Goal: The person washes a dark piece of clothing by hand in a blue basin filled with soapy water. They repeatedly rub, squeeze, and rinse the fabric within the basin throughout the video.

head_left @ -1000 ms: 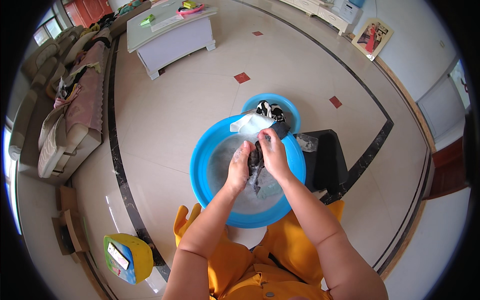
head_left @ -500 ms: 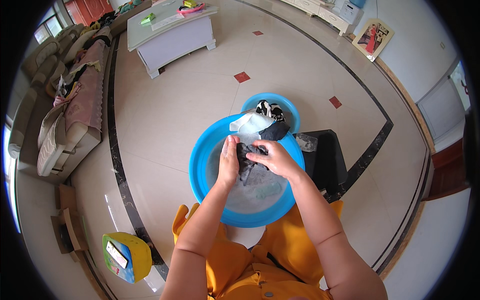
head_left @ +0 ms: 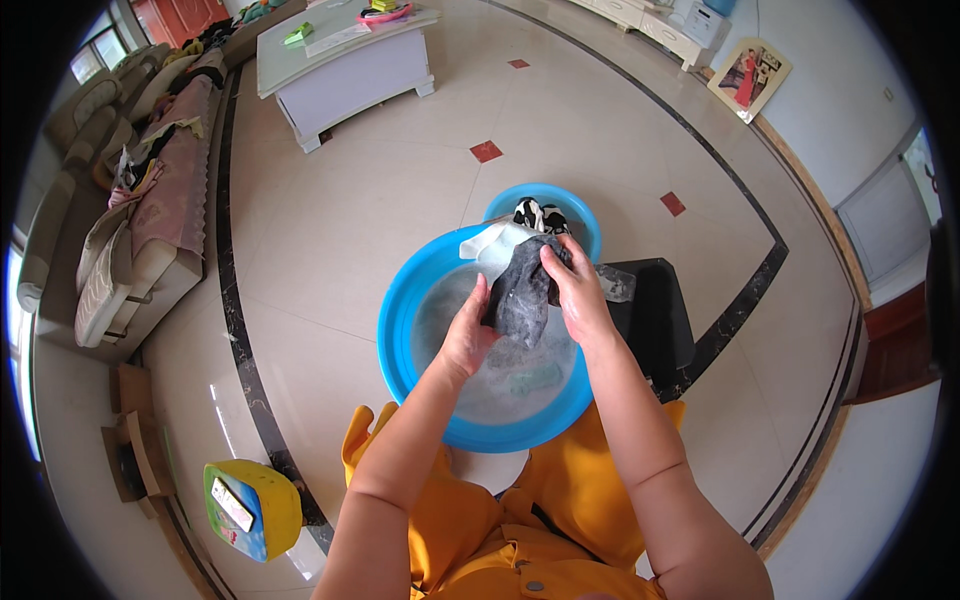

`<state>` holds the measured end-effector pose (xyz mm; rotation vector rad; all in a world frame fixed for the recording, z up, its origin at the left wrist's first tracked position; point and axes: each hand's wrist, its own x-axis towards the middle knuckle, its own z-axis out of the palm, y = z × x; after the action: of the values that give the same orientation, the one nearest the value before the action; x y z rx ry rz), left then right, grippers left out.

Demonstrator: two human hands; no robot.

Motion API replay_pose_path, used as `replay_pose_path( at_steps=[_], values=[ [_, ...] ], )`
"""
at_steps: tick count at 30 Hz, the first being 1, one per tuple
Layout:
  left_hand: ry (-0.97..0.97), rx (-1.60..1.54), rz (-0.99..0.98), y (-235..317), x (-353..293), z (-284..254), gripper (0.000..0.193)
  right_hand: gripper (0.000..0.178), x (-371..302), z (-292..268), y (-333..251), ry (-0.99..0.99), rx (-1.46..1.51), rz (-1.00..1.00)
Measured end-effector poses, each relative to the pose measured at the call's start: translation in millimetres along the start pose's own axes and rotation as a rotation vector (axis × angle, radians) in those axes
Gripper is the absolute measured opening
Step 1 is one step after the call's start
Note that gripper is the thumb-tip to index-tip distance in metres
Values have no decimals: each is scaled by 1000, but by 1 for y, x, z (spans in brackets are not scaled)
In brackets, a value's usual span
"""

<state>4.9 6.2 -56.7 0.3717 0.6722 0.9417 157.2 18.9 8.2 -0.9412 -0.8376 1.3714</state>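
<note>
Stretched between my hands, over the large blue basin (head_left: 396,350), is a wet dark grey cloth (head_left: 522,300), long and sock-like. My right hand (head_left: 580,295) grips its upper right part, thumb in front. My left hand (head_left: 468,335) pinches its left edge between thumb and fingers. Cloudy, sudsy water (head_left: 480,395) fills the basin. A pale green thing (head_left: 537,378) shows faintly in the water, its kind unclear. Draped on the far rim is a white cloth (head_left: 482,240). The black cloth seen beside it earlier is mostly hidden behind the grey one.
A smaller blue basin (head_left: 592,215) stands behind, with black-and-white patterned cloth (head_left: 553,219). To the right is a low black stool (head_left: 660,320) bearing a clear plastic packet (head_left: 615,284). A yellow tub (head_left: 283,510) with a phone (head_left: 232,504) stands left; a sofa (head_left: 165,260) lies beyond.
The grey cloth was bunched between my hands and is now spread out lengthwise. My right hand has moved right and farther away; my left hand has moved slightly nearer.
</note>
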Motion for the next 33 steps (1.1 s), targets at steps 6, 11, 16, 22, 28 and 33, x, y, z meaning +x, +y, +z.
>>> replay_pose_path(
  at_steps=[6,11,16,22,28,33],
  values=[
    [-84,-205,-54,-11,-5,1,40,24,5,-9,19,166,-507,-157],
    [52,-280,-124,-22,-8,13,35,25,0,4,29,61,-328,-241],
    [355,-206,-132,-9,-6,11,26,24,-8,9,38,-110,-661,-251],
    [155,-378,83,1,1,-12,25,8,-40,36,39,-345,-768,-285],
    [50,-377,147,-14,4,-20,29,19,-45,43,53,-211,-1019,-459],
    [232,-85,124,-29,-5,8,40,19,-30,29,55,-77,-1065,-541]
  ],
)
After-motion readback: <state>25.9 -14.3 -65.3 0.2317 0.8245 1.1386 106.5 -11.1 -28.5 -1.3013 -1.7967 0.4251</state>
